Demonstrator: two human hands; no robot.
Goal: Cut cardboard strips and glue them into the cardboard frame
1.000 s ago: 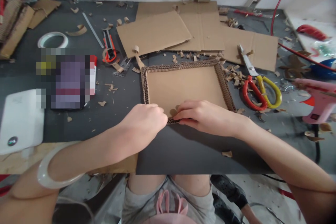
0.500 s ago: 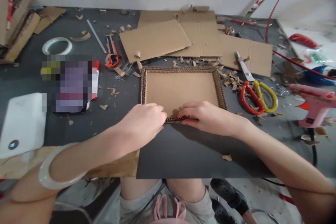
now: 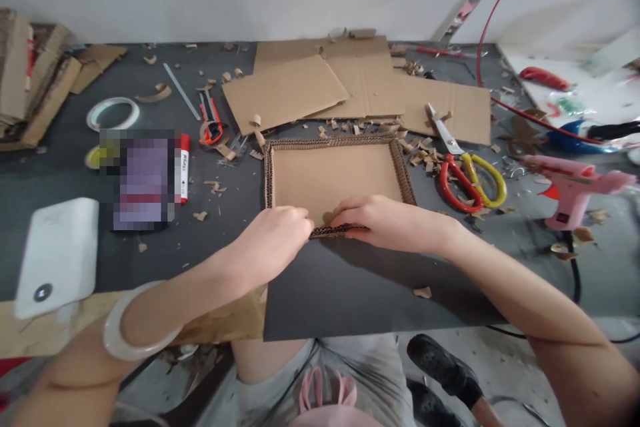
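Observation:
A shallow cardboard tray lies on the dark table, its rim built of corrugated strips. My left hand grips the near edge left of its middle, with the fingers bent over the strip. Just to the right, my right hand pinches the same near edge, fingers inside the rim and thumb outside. Both hands are closed on the tray's near wall, and parts of the fingertips are hidden. Small cardboard scraps lie beyond the far rim.
Scissors and a pink glue gun lie to the right. Cardboard sheets are at the back. Leftward are a box cutter, a tape roll, a marker, a blurred purple object and a white power bank.
The whole view has shifted and tilted slightly with my head. Both hands keep their hold on the tray's near edge, almost unmoved against it.

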